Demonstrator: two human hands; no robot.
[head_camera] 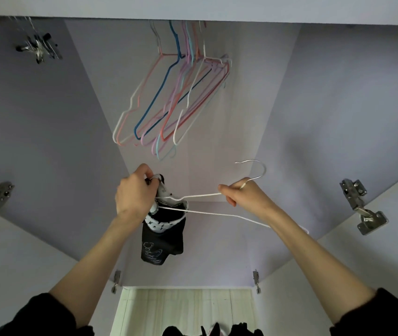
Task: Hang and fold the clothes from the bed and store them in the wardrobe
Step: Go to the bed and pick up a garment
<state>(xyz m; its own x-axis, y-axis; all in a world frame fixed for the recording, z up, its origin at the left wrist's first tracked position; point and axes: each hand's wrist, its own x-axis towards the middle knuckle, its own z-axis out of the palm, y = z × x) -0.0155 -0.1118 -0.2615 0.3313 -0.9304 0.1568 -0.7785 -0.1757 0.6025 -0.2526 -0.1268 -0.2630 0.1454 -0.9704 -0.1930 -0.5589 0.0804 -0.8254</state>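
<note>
In front of the open wardrobe (217,170) I hold a white wire hanger (217,212) level. My right hand (244,194) grips its neck just below the metal hook, which points up. My left hand (135,192) pinches the collar of a small black garment (163,238) with a white star-patterned lining at the hanger's left end. The garment hangs down bunched from that end, a pale print showing near its hem.
Several coloured bare hangers (173,98) hang from the rail at the top of the wardrobe. Both doors stand open, with metal hinges (360,207) at left and right. Pale wooden floor (183,311) lies below, with dark shapes at the bottom edge.
</note>
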